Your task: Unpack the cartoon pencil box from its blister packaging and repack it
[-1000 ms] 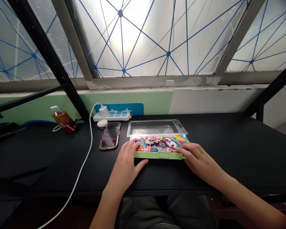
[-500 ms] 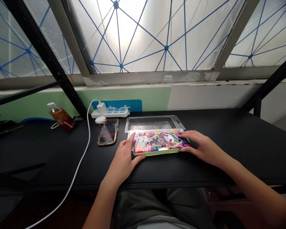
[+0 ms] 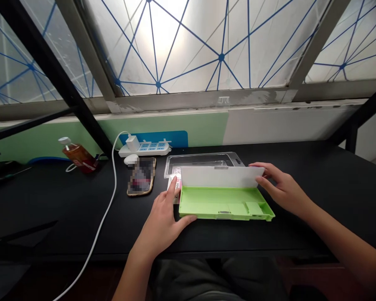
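Observation:
A pencil case (image 3: 219,202) lies on the black desk with its lid up. Its light green tray holds nothing and has small compartments at the right end. The lid (image 3: 216,177) stands tilted up along the far edge, its pale inner face toward me. My left hand (image 3: 163,219) holds the left end, thumb along the front edge and fingers at the side. At the lid's right end, my right hand (image 3: 278,186) pinches the edge between thumb and fingers. Behind the case is a clear plastic package (image 3: 203,159), with a printed white card (image 3: 176,182) partly hidden by the case.
To the left lie a phone (image 3: 142,175) and a white rounded object (image 3: 131,159). A power strip (image 3: 146,148) with a plug stands by the wall, its white cable (image 3: 103,217) crossing the desk. Farther left a drink bottle (image 3: 80,155) leans near a black frame post (image 3: 84,113).
The pencil case's lid has swung up and back, baring the green tray. My right hand has risen slightly with the lid; my left stays at the left end.

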Demonstrator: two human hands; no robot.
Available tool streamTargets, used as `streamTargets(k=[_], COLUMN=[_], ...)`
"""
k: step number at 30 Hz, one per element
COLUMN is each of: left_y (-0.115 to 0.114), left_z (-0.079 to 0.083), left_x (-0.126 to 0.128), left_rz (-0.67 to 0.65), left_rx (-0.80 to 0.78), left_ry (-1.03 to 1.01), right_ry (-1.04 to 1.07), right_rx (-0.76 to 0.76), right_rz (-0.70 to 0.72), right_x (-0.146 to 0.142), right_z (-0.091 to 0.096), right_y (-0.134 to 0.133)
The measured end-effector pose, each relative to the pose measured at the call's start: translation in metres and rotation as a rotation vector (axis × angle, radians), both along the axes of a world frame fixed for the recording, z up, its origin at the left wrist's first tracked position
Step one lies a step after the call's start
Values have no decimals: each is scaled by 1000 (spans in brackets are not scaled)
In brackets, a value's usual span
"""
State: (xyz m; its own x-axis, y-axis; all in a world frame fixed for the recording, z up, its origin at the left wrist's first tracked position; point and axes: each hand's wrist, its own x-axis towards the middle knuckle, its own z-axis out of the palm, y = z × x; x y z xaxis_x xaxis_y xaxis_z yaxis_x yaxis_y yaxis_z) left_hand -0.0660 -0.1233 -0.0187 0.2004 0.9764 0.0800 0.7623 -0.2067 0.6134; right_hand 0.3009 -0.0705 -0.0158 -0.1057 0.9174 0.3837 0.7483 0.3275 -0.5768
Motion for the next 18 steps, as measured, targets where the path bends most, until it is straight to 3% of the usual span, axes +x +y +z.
streamTargets(k=[4,7,10,13,16,18], left_y=[3,6,8,9,11,11], left_z=[0,-1,-2,-1,-2,-3], left_x=[1,0,-1,0,2,2], left_rz=[21,-12,-37,-43,-39,2], left_rx=[35,67,92,99,102,115], left_ry=[-13,2,16,19,25,27], right_ry=[-96,-197,-168,-146,-198,-289], right_rx=[-48,-39,12,-73,-154,-97], right_rz=[191,243,166,38,-32,-46], right_x=[10,10,8,3,-5,-12], right_z=[-11,-21,-23,-18,-11,-6], right_y=[-33,-43,-38,-25,-13,-7])
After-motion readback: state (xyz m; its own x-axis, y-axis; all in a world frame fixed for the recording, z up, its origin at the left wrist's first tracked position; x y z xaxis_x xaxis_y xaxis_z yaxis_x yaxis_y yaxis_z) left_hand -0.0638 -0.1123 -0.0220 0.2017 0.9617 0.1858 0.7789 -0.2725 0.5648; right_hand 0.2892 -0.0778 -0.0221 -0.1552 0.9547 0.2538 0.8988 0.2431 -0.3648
